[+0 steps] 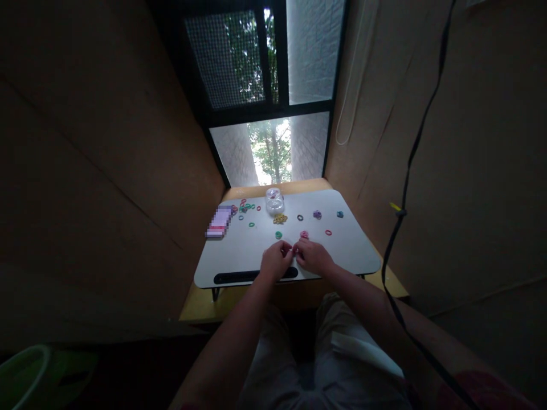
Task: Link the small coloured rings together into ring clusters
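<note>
My left hand (pixel 277 259) and my right hand (pixel 314 256) meet low over the white folding table (pixel 239 250), fingertips pinched together. Between them shows a bit of a small pink hair tie (pixel 294 249), mostly hidden by the fingers. Just beyond the right hand lies a pile of pink hair ties (pixel 303 234). A green pile (pixel 278 235) sits ahead of the left hand, with a yellow pile (pixel 280 218) farther back. To the right are a dark ring (pixel 299 217), a purple pile (pixel 317 214), a blue-grey pile (pixel 340 214) and a single red hair tie (pixel 328 232).
A clear plastic jar (pixel 274 201) stands at the table's back. Mixed hair ties (pixel 245 208) are scattered at the back left, beside a blurred-out phone-like slab (pixel 219 222). A black slot (pixel 239 277) runs along the front edge. A dark cord (pixel 410 159) hangs at right.
</note>
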`<control>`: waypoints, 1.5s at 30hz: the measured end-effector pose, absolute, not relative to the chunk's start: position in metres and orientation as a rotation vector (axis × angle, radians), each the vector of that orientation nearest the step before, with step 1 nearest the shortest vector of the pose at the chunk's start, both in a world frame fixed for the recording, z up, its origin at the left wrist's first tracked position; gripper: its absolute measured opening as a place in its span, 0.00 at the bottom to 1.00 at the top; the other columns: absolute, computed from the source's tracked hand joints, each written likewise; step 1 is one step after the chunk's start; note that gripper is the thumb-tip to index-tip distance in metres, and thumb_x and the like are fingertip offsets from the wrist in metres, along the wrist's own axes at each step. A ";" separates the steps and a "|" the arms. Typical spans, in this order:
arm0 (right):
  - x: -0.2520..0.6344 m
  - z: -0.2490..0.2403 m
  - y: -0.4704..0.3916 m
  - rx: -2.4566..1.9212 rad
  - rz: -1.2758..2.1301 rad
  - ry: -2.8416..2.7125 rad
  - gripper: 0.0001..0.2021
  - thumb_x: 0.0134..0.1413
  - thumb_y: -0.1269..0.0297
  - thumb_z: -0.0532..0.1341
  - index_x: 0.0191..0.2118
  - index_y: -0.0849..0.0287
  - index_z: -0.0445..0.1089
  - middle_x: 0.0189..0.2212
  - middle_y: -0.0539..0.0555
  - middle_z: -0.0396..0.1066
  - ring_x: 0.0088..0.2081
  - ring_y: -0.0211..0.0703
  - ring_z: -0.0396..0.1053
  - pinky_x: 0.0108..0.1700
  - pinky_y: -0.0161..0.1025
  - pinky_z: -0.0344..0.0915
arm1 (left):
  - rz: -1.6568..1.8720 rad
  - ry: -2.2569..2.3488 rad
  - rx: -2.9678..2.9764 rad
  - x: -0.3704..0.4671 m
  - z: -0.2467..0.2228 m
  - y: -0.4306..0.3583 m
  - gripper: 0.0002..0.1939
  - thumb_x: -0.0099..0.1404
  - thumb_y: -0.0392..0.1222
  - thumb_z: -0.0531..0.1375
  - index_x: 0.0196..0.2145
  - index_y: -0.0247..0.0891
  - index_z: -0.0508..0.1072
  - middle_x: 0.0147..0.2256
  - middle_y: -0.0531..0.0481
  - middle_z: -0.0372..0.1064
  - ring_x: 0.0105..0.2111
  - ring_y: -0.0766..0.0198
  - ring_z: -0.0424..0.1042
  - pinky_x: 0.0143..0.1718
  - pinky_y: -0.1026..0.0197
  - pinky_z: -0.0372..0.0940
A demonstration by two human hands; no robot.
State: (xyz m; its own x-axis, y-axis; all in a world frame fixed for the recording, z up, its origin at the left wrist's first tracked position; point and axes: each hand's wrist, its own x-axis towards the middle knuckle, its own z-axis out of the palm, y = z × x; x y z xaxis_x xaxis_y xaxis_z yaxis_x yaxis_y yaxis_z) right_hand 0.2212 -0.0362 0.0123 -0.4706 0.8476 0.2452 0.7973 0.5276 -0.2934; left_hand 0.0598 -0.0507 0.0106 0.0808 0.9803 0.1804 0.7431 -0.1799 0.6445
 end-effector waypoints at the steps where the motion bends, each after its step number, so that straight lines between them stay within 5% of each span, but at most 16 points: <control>1: 0.221 0.012 -0.036 -1.358 0.201 -2.410 0.07 0.54 0.70 0.56 0.37 0.60 0.69 0.37 0.55 0.70 0.36 0.40 0.66 0.38 0.35 0.58 | 0.837 1.717 2.007 0.060 0.011 -0.051 0.04 0.59 0.42 0.59 0.32 0.41 0.71 0.28 0.53 0.71 0.28 0.66 0.69 0.34 0.62 0.60; 45: 0.224 0.002 -0.030 -1.352 0.427 -2.183 0.06 0.51 0.64 0.59 0.32 0.58 0.72 0.26 0.50 0.70 0.28 0.37 0.65 0.33 0.33 0.58 | 0.897 1.696 2.045 0.060 0.010 -0.059 0.06 0.60 0.44 0.59 0.29 0.40 0.71 0.28 0.52 0.71 0.27 0.66 0.67 0.33 0.61 0.59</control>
